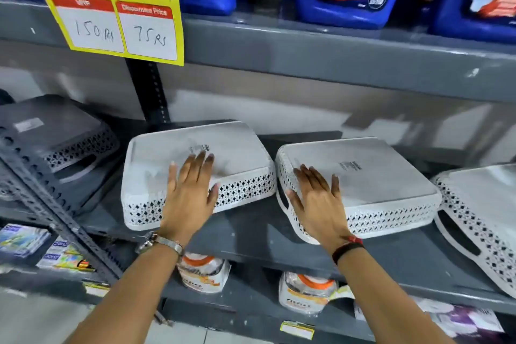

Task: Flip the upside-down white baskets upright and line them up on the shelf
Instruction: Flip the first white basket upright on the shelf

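Three white baskets on grey shelf (pixel 251 234), all bottom-up.
Middle basket (pixel 363 176) as landmark: left basket (pixel 195 156) just beside it on left, right basket (pixel 480 204) close on right, tilted.
Left hand (pixel 190 193) flat on left basket, fingers spread, gripping nothing.
Right hand (pixel 315 198) flat on middle basket's near left corner, fingers spread, gripping nothing.
Long sides running left to right.
Low headroom under upper shelf (pixel 335 53); probably pull out before flipping.

Three white baskets lie upside down on a grey shelf (pixel 251 234). The left hand (pixel 190 193) rests flat on the left basket (pixel 231 148); the right hand (pixel 318 204) on the middle basket (pixel 391 176). A third basket (pixel 485 204) sits at right, partly out of frame.
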